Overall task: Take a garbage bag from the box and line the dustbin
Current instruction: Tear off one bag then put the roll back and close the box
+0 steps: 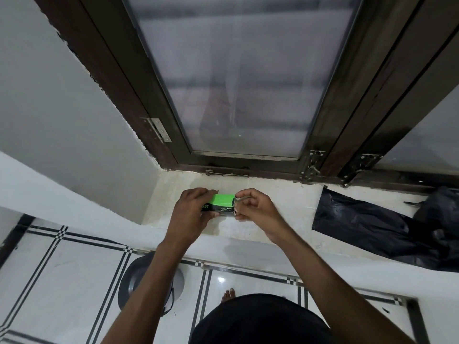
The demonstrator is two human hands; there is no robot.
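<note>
Small green-and-black cardboard box (221, 204), rectangular, letters "AGS" readable in white on its black band; smaller print too tiny to read. Left hand (190, 211) has its grip wrapped around the box's left end; right hand (257, 207) pinches the flap at its right end. Box held just above the pale rough stone window ledge (273, 207). Crumpled glossy black plastic garbage bag (387, 227) lies right on the ledge. Round grey plastic dustbin (135, 281) on the tiled floor (62, 276), near left.

A pale stone window sill (273, 194) is seen beneath the window. A black garbage bag (372, 227) is spread flat on it at three o'clock; a green box (222, 203) is held at centre.
</note>
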